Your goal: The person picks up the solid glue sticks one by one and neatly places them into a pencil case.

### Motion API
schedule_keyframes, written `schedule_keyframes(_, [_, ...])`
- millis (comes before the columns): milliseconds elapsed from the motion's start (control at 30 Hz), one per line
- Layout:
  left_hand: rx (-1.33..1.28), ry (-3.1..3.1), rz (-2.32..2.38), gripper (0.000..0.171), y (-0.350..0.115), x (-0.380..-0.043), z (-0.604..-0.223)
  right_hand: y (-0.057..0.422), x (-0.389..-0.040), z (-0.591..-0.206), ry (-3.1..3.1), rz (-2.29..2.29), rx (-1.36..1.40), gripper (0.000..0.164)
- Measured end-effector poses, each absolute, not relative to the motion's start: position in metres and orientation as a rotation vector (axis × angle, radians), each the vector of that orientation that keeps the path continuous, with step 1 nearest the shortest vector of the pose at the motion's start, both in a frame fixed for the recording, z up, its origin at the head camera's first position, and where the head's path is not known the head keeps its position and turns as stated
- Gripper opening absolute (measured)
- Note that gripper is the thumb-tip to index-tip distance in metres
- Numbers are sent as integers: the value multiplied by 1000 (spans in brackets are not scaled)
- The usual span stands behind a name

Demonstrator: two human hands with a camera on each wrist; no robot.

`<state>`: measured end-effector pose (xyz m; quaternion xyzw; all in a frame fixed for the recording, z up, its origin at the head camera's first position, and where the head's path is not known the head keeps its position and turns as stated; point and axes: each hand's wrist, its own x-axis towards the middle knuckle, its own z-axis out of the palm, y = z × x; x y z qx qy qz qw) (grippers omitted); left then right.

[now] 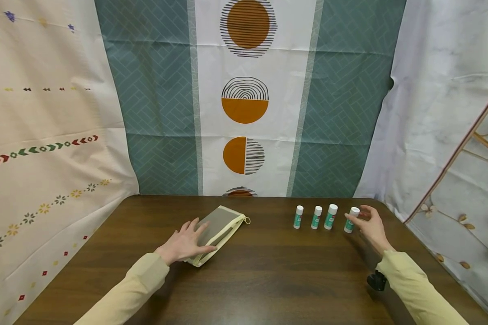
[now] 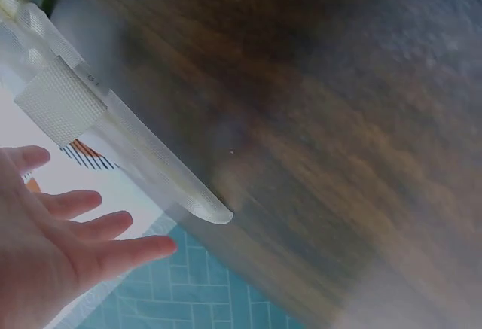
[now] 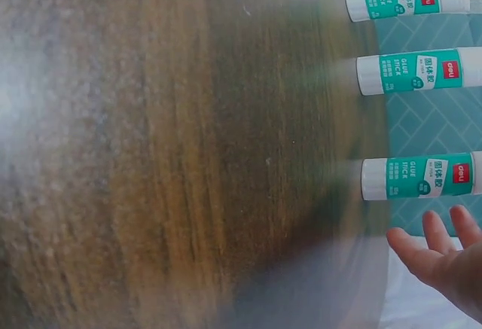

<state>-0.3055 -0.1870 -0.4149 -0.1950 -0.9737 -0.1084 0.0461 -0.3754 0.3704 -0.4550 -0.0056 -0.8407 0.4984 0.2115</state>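
1. The left hand, fingers straight and spread wide, is over the grey zip pouch, which lies on the table; whether they touch, I cannot tell
2. The right hand, fingers apart and not closed, is at the rightmost glue stick; contact is unclear
3. Three other glue sticks stand upright to its left

Curtained-off booth: patterned cloths hang around a wooden table.

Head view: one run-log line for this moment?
left hand: spread over zip pouch | right hand: fingers open at rightmost glue stick, contact unclear | other three glue sticks: standing alongside
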Motion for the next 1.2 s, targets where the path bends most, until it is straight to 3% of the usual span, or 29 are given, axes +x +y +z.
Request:
schedule_keyframes(500, [-510, -3053, -514, 77, -190, -309, -419, 333, -338, -407, -2388, 1453, -24, 75])
schedule_keyframes(1200, [-513, -2980, -563, 57, -195, -307, -418, 331, -341, -412, -2341, 1519, -116, 46])
